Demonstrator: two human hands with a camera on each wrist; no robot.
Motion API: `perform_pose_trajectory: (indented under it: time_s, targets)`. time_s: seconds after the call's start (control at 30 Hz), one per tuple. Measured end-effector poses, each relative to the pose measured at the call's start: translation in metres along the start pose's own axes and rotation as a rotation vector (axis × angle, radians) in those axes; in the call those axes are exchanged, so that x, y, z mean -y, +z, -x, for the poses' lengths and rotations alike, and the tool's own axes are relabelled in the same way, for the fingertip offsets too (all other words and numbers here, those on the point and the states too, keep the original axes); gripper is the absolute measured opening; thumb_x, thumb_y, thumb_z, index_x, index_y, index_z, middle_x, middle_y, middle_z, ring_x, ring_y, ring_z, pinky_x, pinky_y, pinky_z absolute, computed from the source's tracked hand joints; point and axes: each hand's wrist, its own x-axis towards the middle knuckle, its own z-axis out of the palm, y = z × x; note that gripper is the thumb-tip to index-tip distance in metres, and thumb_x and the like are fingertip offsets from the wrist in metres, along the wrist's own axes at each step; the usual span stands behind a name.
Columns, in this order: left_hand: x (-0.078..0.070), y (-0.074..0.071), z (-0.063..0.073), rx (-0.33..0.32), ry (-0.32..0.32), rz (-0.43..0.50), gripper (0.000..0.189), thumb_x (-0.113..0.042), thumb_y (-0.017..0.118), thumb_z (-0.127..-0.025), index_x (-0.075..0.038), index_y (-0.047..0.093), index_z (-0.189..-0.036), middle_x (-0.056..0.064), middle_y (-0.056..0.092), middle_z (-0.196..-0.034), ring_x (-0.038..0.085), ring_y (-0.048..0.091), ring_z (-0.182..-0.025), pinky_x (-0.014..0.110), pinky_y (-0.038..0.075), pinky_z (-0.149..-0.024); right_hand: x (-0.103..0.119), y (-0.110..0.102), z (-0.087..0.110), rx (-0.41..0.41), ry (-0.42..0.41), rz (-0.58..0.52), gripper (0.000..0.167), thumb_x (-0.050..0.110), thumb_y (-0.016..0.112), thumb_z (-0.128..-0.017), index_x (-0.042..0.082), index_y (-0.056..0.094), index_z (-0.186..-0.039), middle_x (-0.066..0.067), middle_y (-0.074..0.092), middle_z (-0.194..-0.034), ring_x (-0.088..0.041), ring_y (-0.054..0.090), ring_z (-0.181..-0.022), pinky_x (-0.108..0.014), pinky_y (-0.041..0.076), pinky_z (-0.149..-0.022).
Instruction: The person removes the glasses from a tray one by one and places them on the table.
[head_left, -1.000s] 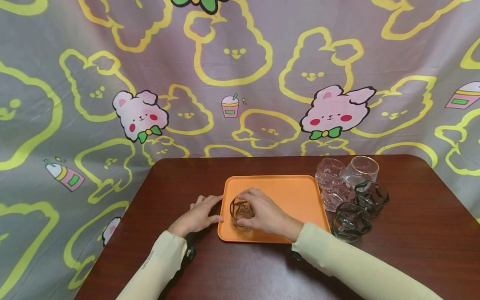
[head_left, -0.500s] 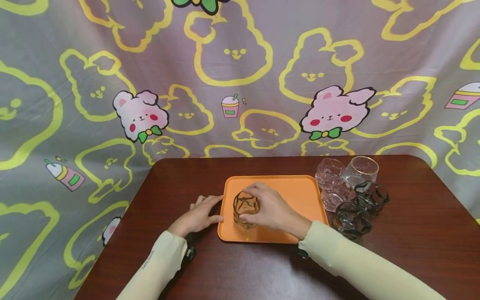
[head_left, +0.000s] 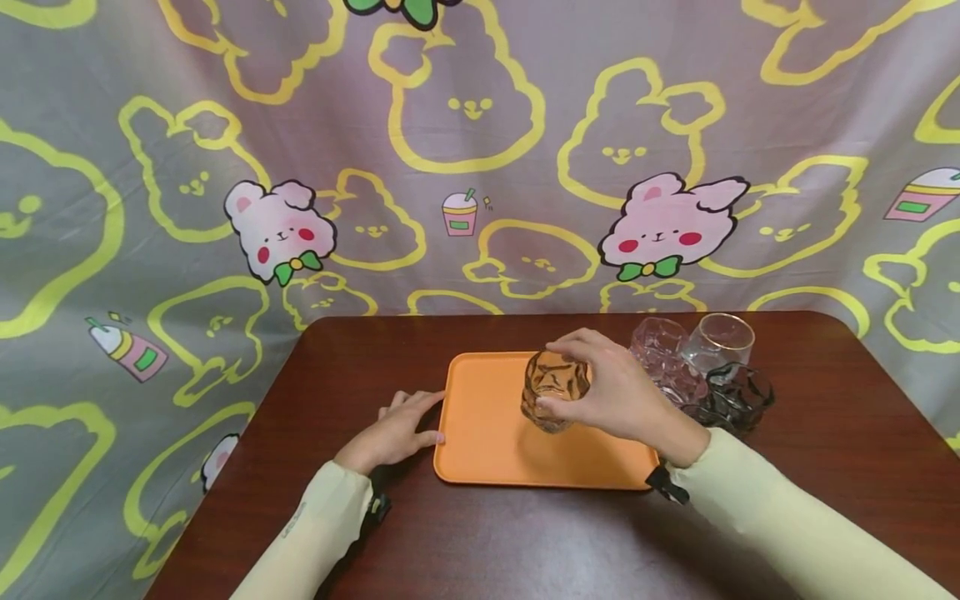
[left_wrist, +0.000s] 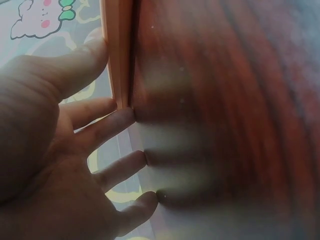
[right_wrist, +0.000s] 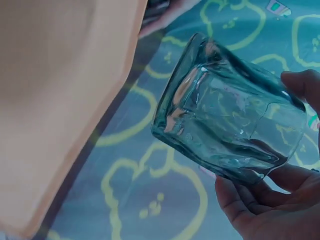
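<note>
My right hand [head_left: 626, 396] grips a wavy-sided drinking glass [head_left: 553, 390] by its upper part, thumb on one side and fingers on the other. Over the orange tray [head_left: 480, 442] the glass hangs raised, with its shadow falling on the tray. In the right wrist view, the clear glass [right_wrist: 230, 115] shows a thick base, apart from the tray's surface [right_wrist: 55, 100]. At the tray's left edge rests my left hand [head_left: 393, 429], fingers spread and fairly straight. The left wrist view has its thumb and fingertips against the tray's rim [left_wrist: 119, 55] and the tabletop.
Right of the tray stand several other glasses: pinkish wavy ones [head_left: 663, 358], a clear one with a gold rim [head_left: 720, 346] and dark wavy ones [head_left: 738, 396], partly behind my right hand. A patterned curtain [head_left: 525, 167] hangs behind the brown table [head_left: 465, 550].
My right hand has lifted the glass off the tray's left part and carried it rightward. The left hand has stayed at the tray's edge.
</note>
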Motion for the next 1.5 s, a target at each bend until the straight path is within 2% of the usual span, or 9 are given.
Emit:
perform_pose_trajectory:
  time_s: [0.17,0.27,0.4,0.67,0.9,1.0,1.23,1.37,1.5]
  targets:
    - [0.002,0.000,0.001,-0.014,0.021,0.009,0.070,-0.035,0.070,-0.085,-0.018,0.039,-0.146,0.003,0.044,-0.140,0.026,0.036,-0.118,0.053,0.028,-0.091,-0.009,-0.024,0.003,0.030,0.039,0.065,0.068,0.050,0.080,-0.069,0.009,0.062,-0.121,-0.001,0.057,-0.110,-0.020,0.055,-0.097,-0.044,0.045,-0.079]
    - [0.003,0.001,0.001,-0.021,0.028,0.009,0.071,-0.035,0.070,-0.085,-0.018,0.039,-0.146,0.003,0.044,-0.140,0.026,0.036,-0.118,0.052,0.029,-0.090,-0.015,-0.037,0.004,0.014,0.049,0.105,0.067,0.048,0.081,-0.068,0.009,0.063,-0.119,0.000,0.056,-0.107,-0.019,0.055,-0.094,-0.043,0.045,-0.076]
    - [0.003,0.001,0.001,-0.017,0.027,0.012,0.071,-0.036,0.069,-0.085,-0.018,0.038,-0.146,0.003,0.044,-0.140,0.026,0.036,-0.118,0.051,0.028,-0.091,-0.019,-0.054,0.008,-0.028,0.065,0.148,0.064,0.044,0.084,-0.065,0.010,0.064,-0.116,0.003,0.056,-0.102,-0.015,0.054,-0.089,-0.039,0.045,-0.071]
    - [0.003,0.002,0.001,-0.013,0.025,0.023,0.071,-0.036,0.069,-0.085,-0.018,0.038,-0.146,0.003,0.044,-0.141,0.026,0.035,-0.119,0.052,0.028,-0.091,-0.026,-0.090,0.027,-0.150,0.036,0.195,0.061,0.037,0.088,-0.061,0.011,0.066,-0.111,0.002,0.058,-0.104,-0.016,0.055,-0.089,-0.041,0.043,-0.071]
    - [0.004,0.003,0.001,-0.021,0.025,0.013,0.071,-0.036,0.070,-0.085,-0.019,0.039,-0.146,0.004,0.044,-0.140,0.025,0.036,-0.119,0.052,0.028,-0.091,-0.035,-0.116,0.052,-0.224,0.078,0.290,0.061,0.035,0.090,-0.057,0.013,0.067,-0.109,0.005,0.058,-0.099,-0.010,0.049,-0.081,-0.028,0.033,-0.068]
    - [0.003,0.003,0.001,-0.020,0.026,0.011,0.071,-0.035,0.070,-0.085,-0.019,0.039,-0.146,0.004,0.044,-0.140,0.026,0.036,-0.119,0.052,0.028,-0.091,-0.038,-0.125,0.066,-0.243,0.106,0.325,0.062,0.034,0.091,-0.054,0.012,0.068,-0.107,0.004,0.058,-0.097,-0.009,0.045,-0.080,-0.027,0.031,-0.067]
    - [0.003,0.003,0.000,-0.012,0.016,0.018,0.070,-0.036,0.069,-0.085,-0.020,0.038,-0.146,0.003,0.043,-0.141,0.026,0.035,-0.119,0.053,0.027,-0.092,-0.049,-0.139,0.101,-0.252,0.200,0.389,0.065,0.035,0.092,-0.049,0.009,0.067,-0.104,0.000,0.058,-0.096,0.010,0.037,-0.079,-0.025,0.030,-0.065]
    - [0.003,0.002,-0.001,-0.006,0.010,0.018,0.071,-0.036,0.069,-0.085,-0.020,0.037,-0.147,0.003,0.043,-0.141,0.026,0.034,-0.120,0.054,0.027,-0.092,-0.057,-0.142,0.118,-0.275,0.194,0.408,0.069,0.033,0.093,-0.044,0.005,0.067,-0.102,-0.003,0.060,-0.095,0.017,0.034,-0.083,-0.024,0.030,-0.062]
    - [0.002,0.001,-0.001,-0.005,0.013,0.016,0.071,-0.035,0.069,-0.086,-0.019,0.037,-0.147,0.004,0.043,-0.141,0.026,0.035,-0.120,0.054,0.028,-0.092,-0.067,-0.141,0.135,-0.305,0.182,0.400,0.072,0.030,0.093,-0.043,0.002,0.067,-0.104,-0.006,0.059,-0.093,0.016,0.033,-0.086,-0.021,0.030,-0.062]
